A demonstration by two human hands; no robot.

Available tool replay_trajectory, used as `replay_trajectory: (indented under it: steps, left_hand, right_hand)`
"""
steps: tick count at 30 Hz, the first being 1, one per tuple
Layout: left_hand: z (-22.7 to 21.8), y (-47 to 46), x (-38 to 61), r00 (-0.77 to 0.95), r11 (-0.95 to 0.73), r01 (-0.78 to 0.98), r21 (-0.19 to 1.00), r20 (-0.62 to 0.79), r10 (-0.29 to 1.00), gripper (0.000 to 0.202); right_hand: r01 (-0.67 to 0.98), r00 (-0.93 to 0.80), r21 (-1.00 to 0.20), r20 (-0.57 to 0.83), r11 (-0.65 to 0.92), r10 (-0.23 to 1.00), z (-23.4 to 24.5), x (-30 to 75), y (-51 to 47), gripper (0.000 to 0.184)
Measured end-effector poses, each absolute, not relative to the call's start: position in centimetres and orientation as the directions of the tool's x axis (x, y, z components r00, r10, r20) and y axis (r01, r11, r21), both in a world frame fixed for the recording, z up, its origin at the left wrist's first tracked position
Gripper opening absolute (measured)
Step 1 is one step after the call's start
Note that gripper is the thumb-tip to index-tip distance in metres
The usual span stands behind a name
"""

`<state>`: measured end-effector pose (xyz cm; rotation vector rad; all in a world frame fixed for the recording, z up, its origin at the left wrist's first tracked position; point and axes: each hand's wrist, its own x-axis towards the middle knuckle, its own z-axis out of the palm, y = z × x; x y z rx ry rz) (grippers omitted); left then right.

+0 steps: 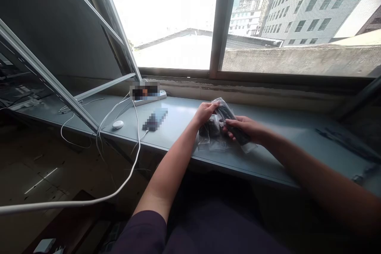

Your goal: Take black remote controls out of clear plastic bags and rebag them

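Holding a long dark object in clear plastic point(226, 112), left hand point(205, 113) fingers pinching its far end, right hand point(244, 124) fingers wrapped mid-length, above clear plastic bags point(213, 130) on grey-blue table point(178, 121).

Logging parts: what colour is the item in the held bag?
The bagged item is dark, almost black; head view.

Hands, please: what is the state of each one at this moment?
Left hand: closed, pinching the far end of a clear bag with something dark inside.
Right hand: closed, holding the same bag nearer its other end.
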<state>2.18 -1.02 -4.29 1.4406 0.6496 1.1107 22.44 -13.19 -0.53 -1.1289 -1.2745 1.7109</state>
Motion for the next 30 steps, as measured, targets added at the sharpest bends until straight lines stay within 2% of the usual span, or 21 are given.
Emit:
replay_trajectory:
  steps: [4, 8, 16, 23, 30]
  left_hand:
    - [-4.27, -1.11, 1.99, 0.434, -0.19, -0.111, 0.975, 0.22, 0.874, 0.072]
    - [-4.17, -1.26, 1.8, 0.426, -0.255, -0.037, 0.966, 0.246, 0.871, 0.067]
    - [-3.71, -1.76, 1.6, 0.328, -0.335, 0.024, 0.942, 0.309, 0.892, 0.068]
    - [-3.98, -1.62, 1.39, 0.384, -0.328, 0.067, 0.942, 0.279, 0.88, 0.067]
    - [-3.88, -1.85, 1.38, 0.312, -0.372, 0.07, 0.926, 0.333, 0.89, 0.071]
  right_hand:
    - [-0.051, -0.35, -0.968, -0.213, -0.246, 0.912, -0.47, 22.53, -13.21, 0.037]
    - [-0.046, -0.347, -0.963, -0.234, -0.265, 0.908, -0.43, 22.46, -13.23, 0.036]
    - [-0.049, -0.381, -0.963, -0.226, -0.264, 0.896, -0.63, 22.58, -13.03, 0.039]
    - [-0.057, -0.372, -0.959, -0.238, -0.278, 0.897, -0.57, 22.65, -13.11, 0.042]
    - [-0.072, -0.374, -0.952, -0.252, -0.298, 0.893, -0.54, 22.67, -12.97, 0.042]
